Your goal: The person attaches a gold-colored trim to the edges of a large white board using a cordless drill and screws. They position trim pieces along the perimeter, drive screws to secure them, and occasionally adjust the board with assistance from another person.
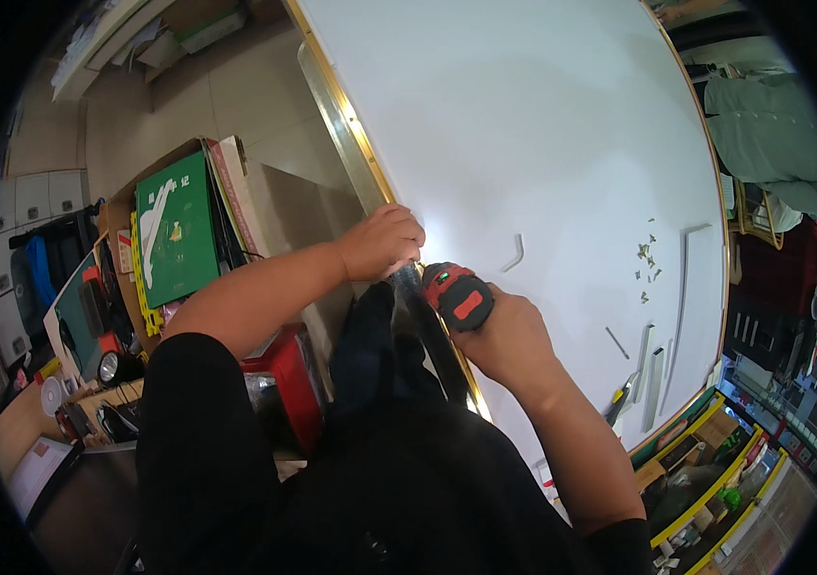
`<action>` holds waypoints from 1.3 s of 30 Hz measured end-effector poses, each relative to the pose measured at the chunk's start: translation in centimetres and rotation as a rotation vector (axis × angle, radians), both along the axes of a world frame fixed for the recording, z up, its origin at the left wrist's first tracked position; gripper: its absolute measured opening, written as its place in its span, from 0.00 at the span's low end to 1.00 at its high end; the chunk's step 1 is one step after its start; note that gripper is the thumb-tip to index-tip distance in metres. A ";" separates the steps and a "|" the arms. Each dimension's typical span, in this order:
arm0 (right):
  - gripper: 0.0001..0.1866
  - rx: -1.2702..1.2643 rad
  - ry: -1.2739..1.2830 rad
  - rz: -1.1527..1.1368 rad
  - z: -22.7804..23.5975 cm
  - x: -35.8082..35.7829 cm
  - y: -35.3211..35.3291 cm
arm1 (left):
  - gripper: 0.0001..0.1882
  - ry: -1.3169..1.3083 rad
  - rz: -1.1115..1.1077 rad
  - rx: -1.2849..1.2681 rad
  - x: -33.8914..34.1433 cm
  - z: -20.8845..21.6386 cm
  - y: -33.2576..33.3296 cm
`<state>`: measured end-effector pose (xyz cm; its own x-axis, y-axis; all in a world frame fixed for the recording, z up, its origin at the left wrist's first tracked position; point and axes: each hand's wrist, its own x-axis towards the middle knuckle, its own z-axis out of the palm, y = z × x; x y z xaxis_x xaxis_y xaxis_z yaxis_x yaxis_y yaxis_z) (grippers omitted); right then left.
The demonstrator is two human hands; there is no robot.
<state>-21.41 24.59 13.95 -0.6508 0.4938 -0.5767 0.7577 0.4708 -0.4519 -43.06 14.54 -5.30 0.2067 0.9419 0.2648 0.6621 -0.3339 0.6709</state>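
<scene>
In the head view, a white board (533,125) was edged with gold trim (356,127) along its nine-o'clock side. At that edge, a red-and-black power drill (459,295) was wrapped in the fingers of the right hand (509,335); its tip was hidden. At the drill's ten o'clock, the edge was covered by the curled left hand (381,244); whether anything was pinched could not be told. The trim appeared seated; loose brass-coloured screws (651,261) at three o'clock were judged unused.

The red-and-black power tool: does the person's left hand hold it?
No, the right hand grips the red-and-black power tool, while the left hand is at the gold-coloured board edge.
</scene>
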 end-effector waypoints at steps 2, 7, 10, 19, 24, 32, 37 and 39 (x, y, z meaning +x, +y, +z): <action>0.19 -0.013 -0.016 -0.013 0.0 0.1 -0.1 | 0.07 0.009 0.002 -0.002 0.1 0.0 0.0; 0.17 -0.001 -0.028 -0.036 0.0 -0.1 -0.1 | 0.06 0.023 0.017 -0.002 0.1 0.1 0.0; 0.16 -0.009 -0.052 -0.078 0.1 -0.2 -0.1 | 0.06 0.004 0.006 -0.020 0.1 0.1 0.0; 0.16 -0.040 -0.054 -0.119 0.4 0.1 0.0 | 0.08 0.054 -0.024 -0.042 0.0 0.2 0.2; 0.17 -0.046 -0.035 -0.133 0.1 0.6 -0.1 | 0.13 -0.008 0.004 -0.037 0.2 0.8 0.0; 0.20 -0.056 -0.022 -0.127 -0.2 1.0 -0.1 | 0.10 -0.042 0.079 -0.074 1.5 0.5 -0.1; 0.21 -0.062 -0.026 -0.151 -0.4 1.2 -0.2 | 0.07 -0.004 0.099 -0.094 1.8 0.8 -0.2; 0.20 -0.074 -0.013 -0.152 -0.4 1.4 -0.1 | 0.07 0.010 0.109 -0.095 1.9 0.9 -0.2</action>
